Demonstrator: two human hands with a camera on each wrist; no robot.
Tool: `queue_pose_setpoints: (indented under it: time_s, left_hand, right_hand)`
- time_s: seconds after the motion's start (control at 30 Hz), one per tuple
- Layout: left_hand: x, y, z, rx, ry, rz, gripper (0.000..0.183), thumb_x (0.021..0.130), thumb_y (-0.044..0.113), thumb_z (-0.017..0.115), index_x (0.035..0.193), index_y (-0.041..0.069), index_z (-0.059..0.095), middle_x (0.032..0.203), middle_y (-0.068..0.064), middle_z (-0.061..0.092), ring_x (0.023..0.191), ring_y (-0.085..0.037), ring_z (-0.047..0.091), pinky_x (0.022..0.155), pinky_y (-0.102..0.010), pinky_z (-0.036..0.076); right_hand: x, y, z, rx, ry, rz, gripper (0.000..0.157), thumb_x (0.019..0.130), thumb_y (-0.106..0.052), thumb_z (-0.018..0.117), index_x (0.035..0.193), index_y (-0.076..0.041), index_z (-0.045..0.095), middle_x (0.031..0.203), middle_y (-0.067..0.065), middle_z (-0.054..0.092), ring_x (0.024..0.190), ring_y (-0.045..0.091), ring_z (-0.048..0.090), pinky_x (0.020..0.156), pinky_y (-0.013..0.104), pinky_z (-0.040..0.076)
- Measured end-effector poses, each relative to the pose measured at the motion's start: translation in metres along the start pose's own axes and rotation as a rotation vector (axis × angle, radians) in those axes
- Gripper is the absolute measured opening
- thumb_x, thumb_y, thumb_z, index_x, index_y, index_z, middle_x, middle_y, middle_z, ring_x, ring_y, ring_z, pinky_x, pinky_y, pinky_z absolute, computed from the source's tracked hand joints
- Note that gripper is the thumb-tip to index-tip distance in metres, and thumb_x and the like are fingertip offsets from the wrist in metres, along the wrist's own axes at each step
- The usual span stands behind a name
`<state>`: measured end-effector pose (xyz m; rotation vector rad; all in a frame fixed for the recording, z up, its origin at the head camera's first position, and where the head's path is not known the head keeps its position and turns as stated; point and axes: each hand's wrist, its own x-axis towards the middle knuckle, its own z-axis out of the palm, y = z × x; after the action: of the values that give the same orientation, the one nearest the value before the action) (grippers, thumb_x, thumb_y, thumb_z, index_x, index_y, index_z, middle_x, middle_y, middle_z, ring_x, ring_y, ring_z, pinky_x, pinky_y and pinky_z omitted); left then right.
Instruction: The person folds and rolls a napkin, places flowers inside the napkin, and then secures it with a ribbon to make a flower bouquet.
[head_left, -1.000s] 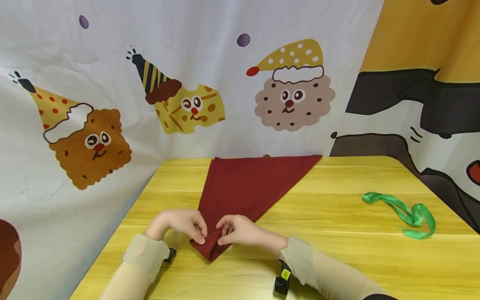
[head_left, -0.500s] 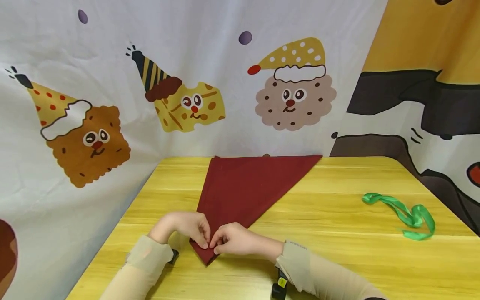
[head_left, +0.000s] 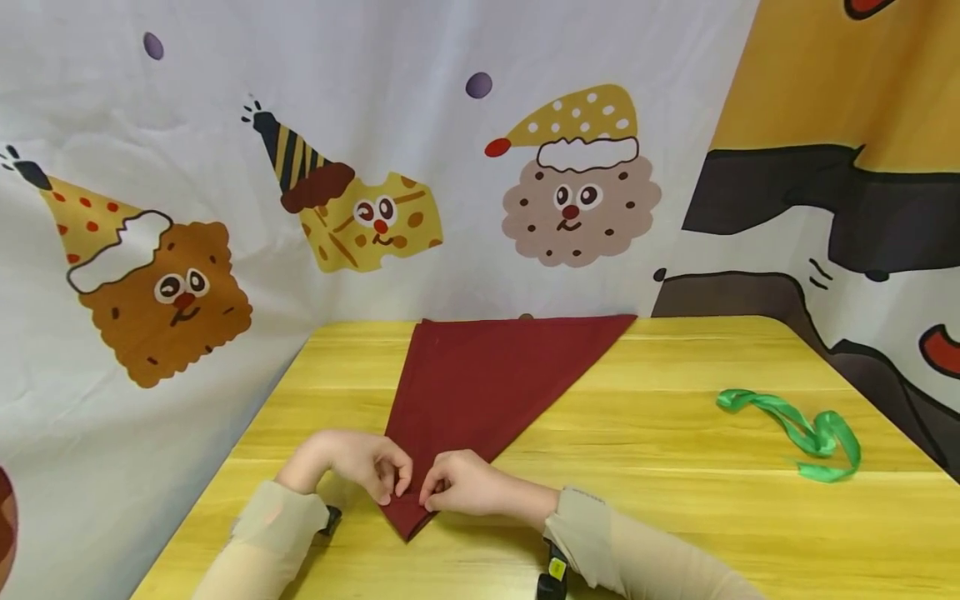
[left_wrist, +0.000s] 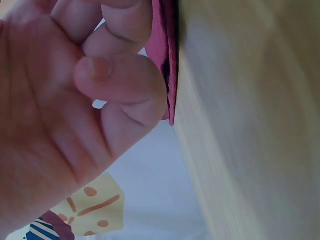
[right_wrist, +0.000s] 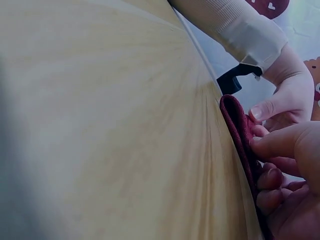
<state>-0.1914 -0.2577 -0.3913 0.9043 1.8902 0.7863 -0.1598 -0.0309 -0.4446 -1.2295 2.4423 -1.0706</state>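
Observation:
A dark red cloth [head_left: 480,383], folded into a pointed shape, lies on the wooden table with its narrow tip toward me. A small fold runs across that tip. My left hand [head_left: 363,465] is at the left end of the fold, thumb and fingertips curled at the cloth. Right beside it, my right hand [head_left: 467,486] pinches the fold's other end between thumb and fingers. In the right wrist view, the cloth [right_wrist: 235,112] shows a rounded, layered edge under both hands. From the left wrist, the curled left fingers partly hide the cloth [left_wrist: 167,65].
A curly green ribbon [head_left: 810,433] lies on the right side of the table [head_left: 660,517]. Behind the table hangs a white curtain [head_left: 465,283] printed with cartoon biscuits and cheese. The cloth's far edge reaches the table's back edge.
The raised, creased flap at the cloth's near tip has come down flat. Both hands have shifted slightly toward me, and the left has drawn a little to the left. The ribbon stays put.

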Motion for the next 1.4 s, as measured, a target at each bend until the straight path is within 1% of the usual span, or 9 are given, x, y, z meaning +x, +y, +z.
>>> queue_pose_setpoints:
  time_s: [0.17,0.33,0.47,0.7,0.83,0.93,1.07,1.27,1.4]
  left_hand:
    - [-0.002,0.000,0.000,-0.007,0.013,-0.007,0.015,0.085,-0.003,0.068,0.099,-0.002,0.072,0.084,-0.007,0.070,0.070,-0.002,0.058,0.065,-0.017,0.046]
    - [-0.002,0.001,0.002,-0.015,0.024,-0.008,0.016,0.084,-0.001,0.070,0.099,-0.003,0.074,0.087,-0.006,0.072,0.072,-0.002,0.060,0.065,-0.017,0.047]
    - [0.000,0.001,0.002,-0.020,0.022,-0.002,0.017,0.083,-0.001,0.070,0.099,-0.003,0.074,0.086,-0.009,0.072,0.069,0.000,0.057,0.062,-0.016,0.045]
    - [0.000,0.000,0.004,-0.019,0.035,-0.010,0.016,0.082,-0.001,0.071,0.097,-0.002,0.074,0.084,-0.005,0.071,0.069,0.000,0.057,0.062,-0.016,0.044]
    - [0.000,0.000,0.004,-0.010,0.038,-0.012,0.015,0.083,-0.001,0.070,0.097,-0.001,0.075,0.082,-0.003,0.071,0.066,0.000,0.054,0.060,-0.016,0.042]
    - [0.001,0.000,0.003,-0.010,0.031,-0.005,0.014,0.083,-0.001,0.069,0.097,-0.002,0.075,0.081,-0.003,0.071,0.063,0.001,0.051,0.057,-0.016,0.040]
    - [0.002,-0.001,0.001,-0.015,0.014,0.010,0.016,0.082,-0.002,0.069,0.097,-0.002,0.074,0.080,-0.004,0.070,0.062,0.001,0.049,0.057,-0.015,0.039]
    - [0.004,-0.001,0.001,-0.009,-0.016,0.025,0.019,0.079,-0.004,0.071,0.098,-0.003,0.071,0.073,0.008,0.059,0.062,0.001,0.043,0.057,-0.015,0.036]
    - [0.003,0.000,0.000,0.003,-0.033,0.035,0.022,0.078,-0.004,0.073,0.100,-0.002,0.068,0.077,0.001,0.060,0.064,-0.001,0.046,0.058,-0.015,0.038]
  right_hand:
    - [0.000,0.001,0.001,-0.030,0.005,-0.003,0.006,0.080,-0.011,0.074,0.080,-0.016,0.076,0.071,-0.018,0.050,0.069,-0.007,0.048,0.063,0.011,0.043]
    - [0.000,0.002,0.002,-0.061,0.003,0.016,0.006,0.081,-0.013,0.075,0.079,-0.019,0.074,0.071,-0.018,0.050,0.066,-0.007,0.048,0.062,0.010,0.042]
    - [0.000,0.003,0.002,-0.072,0.010,0.010,0.008,0.082,-0.011,0.072,0.080,-0.019,0.075,0.072,-0.018,0.050,0.067,-0.007,0.048,0.062,0.010,0.042]
    - [-0.001,0.006,0.000,-0.040,0.009,-0.007,0.013,0.084,-0.008,0.069,0.082,-0.018,0.076,0.074,-0.019,0.054,0.066,-0.006,0.047,0.062,0.011,0.042]
    - [0.000,0.008,-0.004,-0.003,-0.007,0.021,0.011,0.084,-0.009,0.071,0.082,-0.018,0.076,0.074,-0.021,0.059,0.063,-0.007,0.049,0.060,0.011,0.043]
    - [0.000,0.008,-0.007,0.010,-0.021,0.044,0.009,0.083,-0.009,0.073,0.081,-0.018,0.075,0.073,-0.021,0.060,0.061,-0.007,0.050,0.059,0.012,0.043]
    - [0.000,0.006,-0.009,-0.021,-0.018,0.049,0.008,0.081,-0.009,0.074,0.079,-0.016,0.076,0.072,-0.019,0.055,0.065,-0.006,0.050,0.061,0.013,0.043]
    - [-0.001,0.006,-0.010,-0.041,-0.001,0.056,0.007,0.081,-0.010,0.074,0.078,-0.016,0.077,0.072,-0.019,0.057,0.066,-0.007,0.050,0.062,0.012,0.042]
    - [0.000,0.008,-0.009,-0.041,0.002,0.050,0.006,0.082,-0.013,0.074,0.080,-0.017,0.078,0.073,-0.019,0.061,0.066,-0.006,0.050,0.061,0.012,0.042]
